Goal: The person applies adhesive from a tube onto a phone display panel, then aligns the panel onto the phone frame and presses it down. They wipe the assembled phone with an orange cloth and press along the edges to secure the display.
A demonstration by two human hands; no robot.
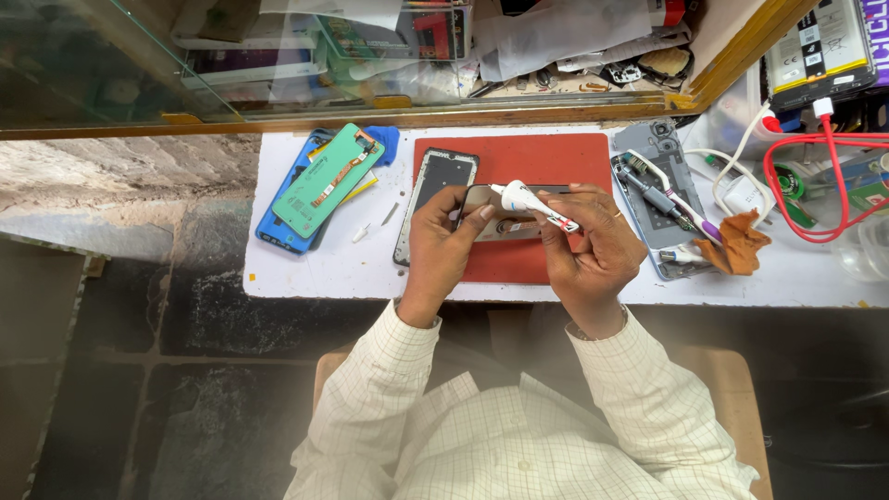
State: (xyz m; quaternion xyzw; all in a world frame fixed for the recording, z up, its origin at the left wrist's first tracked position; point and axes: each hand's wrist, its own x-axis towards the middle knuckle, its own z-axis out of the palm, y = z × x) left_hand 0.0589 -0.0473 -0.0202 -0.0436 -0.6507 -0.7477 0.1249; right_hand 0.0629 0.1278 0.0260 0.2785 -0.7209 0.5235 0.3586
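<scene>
Holding a phone frame (495,220) over the red mat (546,167), we judge it light, thin and stiff, easily flexed, so best gripped by its edges. Our left hand (443,243) does that, fingers curled closed around the frame's left end. Our right hand (593,243) pinches a small white tube (535,206) tightly, its nozzle pointing at the frame's upper edge. Another phone (435,199) lies on the mat's left edge; 1 open phone (659,199) with a toothbrush (671,196) sits to the right.
</scene>
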